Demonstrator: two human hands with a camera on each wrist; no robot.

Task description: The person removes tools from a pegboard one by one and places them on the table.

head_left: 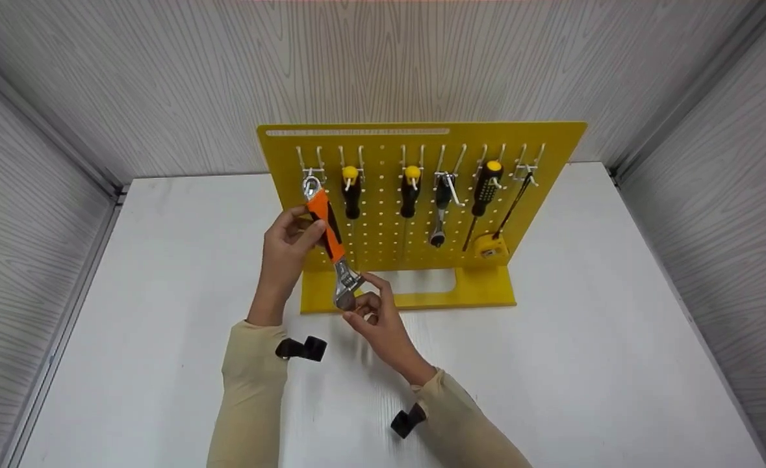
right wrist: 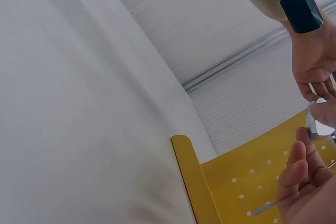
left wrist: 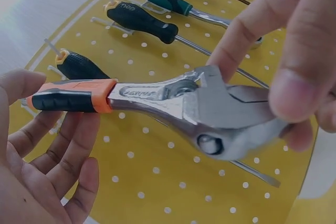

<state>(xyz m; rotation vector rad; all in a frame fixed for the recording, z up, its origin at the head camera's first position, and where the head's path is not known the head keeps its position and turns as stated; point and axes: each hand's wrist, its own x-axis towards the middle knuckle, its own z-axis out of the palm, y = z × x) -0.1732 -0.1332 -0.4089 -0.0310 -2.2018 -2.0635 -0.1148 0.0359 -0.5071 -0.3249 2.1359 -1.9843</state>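
Note:
An adjustable wrench (head_left: 328, 224) with an orange-and-black handle slants in front of the pegboard's left side. Its handle is held between the thumb and fingers of my left hand (head_left: 286, 250). At the lower end, my right hand (head_left: 383, 325) pinches the metal head (left wrist: 220, 111) with thumb and fingertips. The hole end of the handle overlaps the leftmost hook (head_left: 310, 170) in the head view. In the right wrist view, only a bit of the wrench head (right wrist: 312, 124) shows between the hands.
The yellow pegboard (head_left: 383, 237) stands on a white table (head_left: 590, 364). Screwdrivers (head_left: 410, 195), a ratchet (head_left: 441, 218) and a tape measure (head_left: 490, 247) hang on its hooks to the right of the wrench. Grained panels (head_left: 383, 65) enclose the table at back and sides.

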